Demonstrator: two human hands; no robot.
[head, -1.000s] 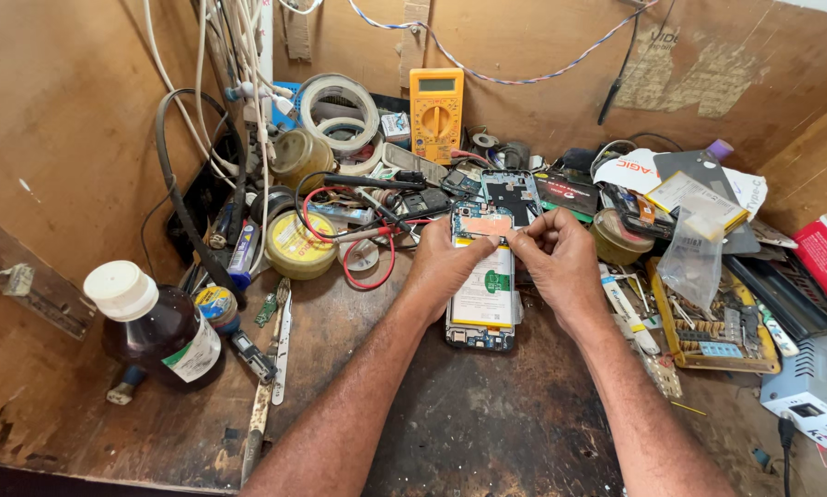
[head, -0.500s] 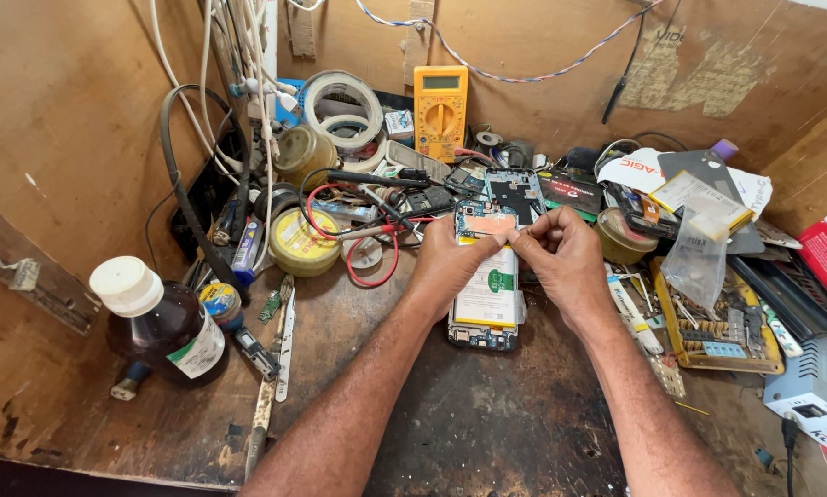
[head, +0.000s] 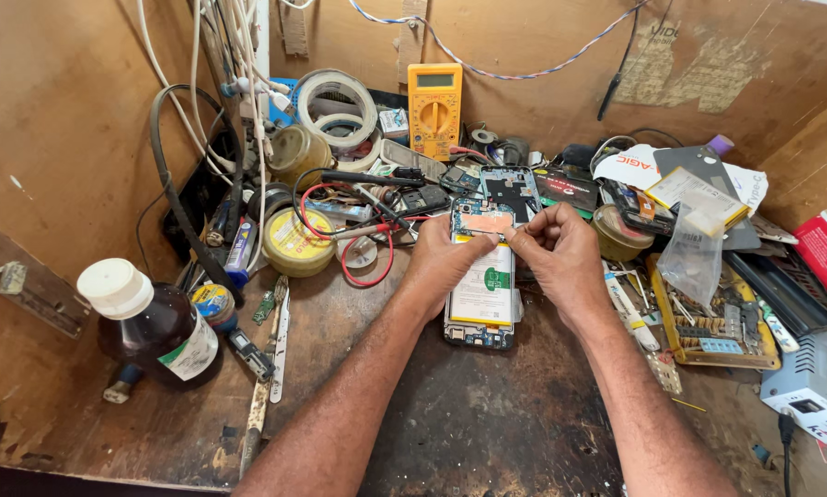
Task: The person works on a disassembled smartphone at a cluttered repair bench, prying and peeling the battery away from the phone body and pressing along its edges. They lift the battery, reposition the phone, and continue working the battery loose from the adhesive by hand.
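A brown bottle [head: 156, 324] with a white cap is lying tilted at the far left of the worn bench [head: 468, 423], with a small round tin [head: 214, 302] just beside it. Further right a yellow tape roll [head: 296, 243] is sitting near red wires [head: 353, 241], and white tape rolls [head: 336, 103] are leaning against the back wall beside an orange multimeter [head: 434, 109]. In the middle an opened phone [head: 483, 276] is lying flat on the bench, its back off and its white battery showing. The left hand [head: 443, 262] is resting on the phone's left edge, thumb pressing down near the top of the battery. The right hand [head: 559, 252] is hovering just beside it, thumb and forefinger pinched together over the phone's upper right corner; whether they are gripping anything is too small to tell. To the right a clear bag [head: 693, 258] is standing over a tray of parts [head: 715, 324], and a grey box [head: 814, 387] is sitting at the far edge.
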